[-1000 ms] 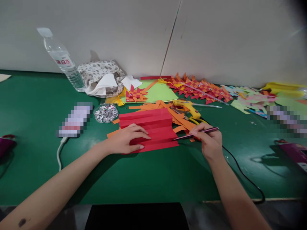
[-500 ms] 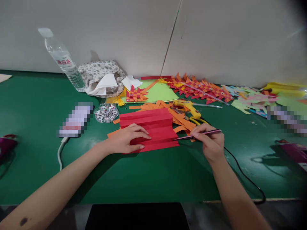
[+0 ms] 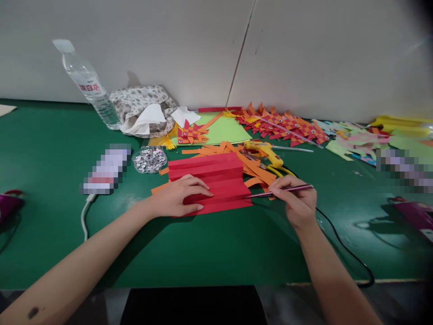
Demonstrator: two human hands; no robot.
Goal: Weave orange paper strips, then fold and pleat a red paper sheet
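A creased sheet of red paper [image 3: 209, 169], folded in pleats, lies in front of me over some orange paper strips [image 3: 255, 168]. My left hand [image 3: 181, 195] rests on its left part with the fingers spread, pressing it down. In my closed right hand [image 3: 297, 198] is a slim pink-and-black pointed tool [image 3: 267, 194]. Its dark tip touches the sheet's right edge at a lower fold. Whether the tip goes under the fold cannot be made out.
Behind the sheet lie a yellow glue gun [image 3: 267, 152], woven paper fish [image 3: 287, 126] and green paper [image 3: 230, 128]. To the left are googly eyes [image 3: 149, 160], a blurred phone [image 3: 107, 169] on a cable, a water bottle [image 3: 88, 85] and a patterned cloth bag [image 3: 142, 95].
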